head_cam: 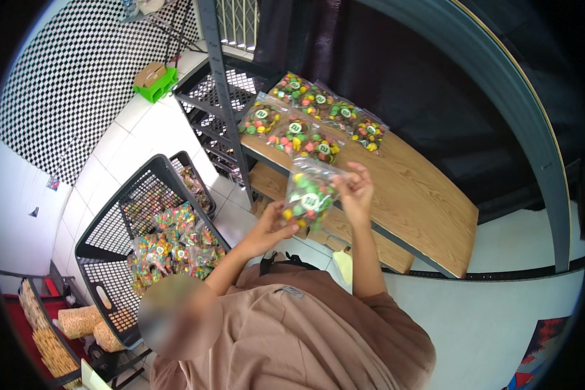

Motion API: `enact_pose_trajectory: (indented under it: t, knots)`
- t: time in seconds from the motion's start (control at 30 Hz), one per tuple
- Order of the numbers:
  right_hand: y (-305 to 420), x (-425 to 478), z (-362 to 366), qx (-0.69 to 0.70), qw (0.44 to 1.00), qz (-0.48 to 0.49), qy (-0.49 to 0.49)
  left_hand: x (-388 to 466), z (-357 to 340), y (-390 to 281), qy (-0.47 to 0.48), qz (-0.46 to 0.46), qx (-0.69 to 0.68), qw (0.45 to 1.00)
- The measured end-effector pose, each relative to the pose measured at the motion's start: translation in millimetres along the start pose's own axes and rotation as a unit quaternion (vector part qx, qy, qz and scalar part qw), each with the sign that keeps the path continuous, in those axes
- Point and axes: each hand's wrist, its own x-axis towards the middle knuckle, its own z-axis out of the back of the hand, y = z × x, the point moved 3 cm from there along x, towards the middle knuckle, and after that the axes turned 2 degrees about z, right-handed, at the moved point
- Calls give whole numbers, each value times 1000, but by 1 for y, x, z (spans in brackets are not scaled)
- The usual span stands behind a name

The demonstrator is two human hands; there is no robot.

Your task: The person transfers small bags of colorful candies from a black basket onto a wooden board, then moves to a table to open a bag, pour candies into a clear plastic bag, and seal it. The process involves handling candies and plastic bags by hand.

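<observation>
A clear plastic bag of colourful round candies point(309, 197), with a round white label, is held up before me, slightly blurred. My right hand point(358, 190) pinches its upper right edge between thumb and fingers. At the lower left side of the same bag, my left hand point(273, 224) grips its edge. Just beyond it, several similar bags point(295, 127) lie in two rows on a wood-topped shelf point(409, 195). To my left, a large black plastic basket point(97, 239) holds many filled candy bags point(175, 246), piled loosely.
A dark metal upright point(224, 83) rises at the shelf's left end, beside black mesh racks point(214, 92). A smaller black crate point(207, 190) stands behind the basket. Farther off, a green bin point(157, 87) holds a cardboard box point(149, 74). Bags of snacks point(80, 321) lie at lower left.
</observation>
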Motion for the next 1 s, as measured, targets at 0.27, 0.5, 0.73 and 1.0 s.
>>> enact_pose_trajectory:
  t: [0.27,0.5,0.73,1.0]
  knots:
    - [-98,78,148,-104,978,-148,-109,30,-28,21,133,29,84,987]
    - [-93,92,137,-9,965,-241,-104,22,-20,34,74,65,63,993]
    - [-97,90,138,-52,971,-215,-92,17,-17,43,66,60,60,994]
    - [-113,102,138,-90,977,-148,-122,3,8,38,21,57,64,996]
